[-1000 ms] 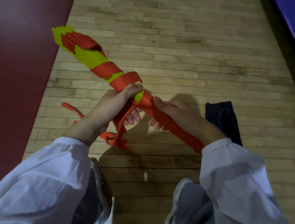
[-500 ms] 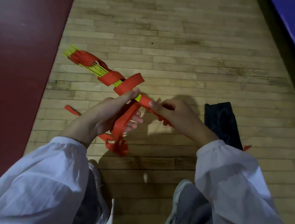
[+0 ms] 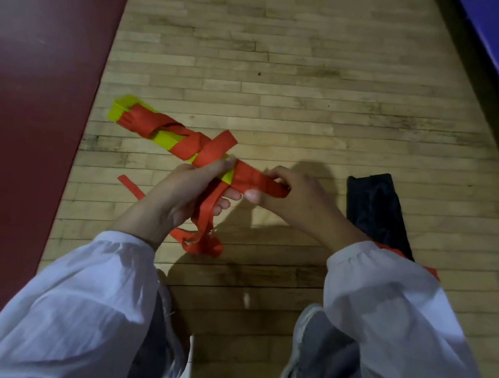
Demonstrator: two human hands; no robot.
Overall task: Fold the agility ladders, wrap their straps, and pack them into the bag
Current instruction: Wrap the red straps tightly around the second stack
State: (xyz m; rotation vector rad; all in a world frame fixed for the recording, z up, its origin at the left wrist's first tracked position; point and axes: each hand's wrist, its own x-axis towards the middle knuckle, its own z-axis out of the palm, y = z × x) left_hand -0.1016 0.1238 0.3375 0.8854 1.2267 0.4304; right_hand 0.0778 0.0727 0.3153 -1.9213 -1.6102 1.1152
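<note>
Slat bundle (image 3: pixel 166 141) rolled flat-side up | right hand (image 3: pixel 302 204) pinches webbing strap (image 3: pixel 258 183)

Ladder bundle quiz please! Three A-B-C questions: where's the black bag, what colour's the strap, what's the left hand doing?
1. Where is the black bag? A on the wooden floor; B on a chair; C on a shelf.
2. What colour is the strap? A blue; B orange-red; C white.
3. The left hand is: A flat on the floor; B gripping the ladder bundle; C holding the bag.
Answers: A, it lies on planks; B, orange-red loops wrap the bundle; B, its fingers curl round the bundle.
</note>
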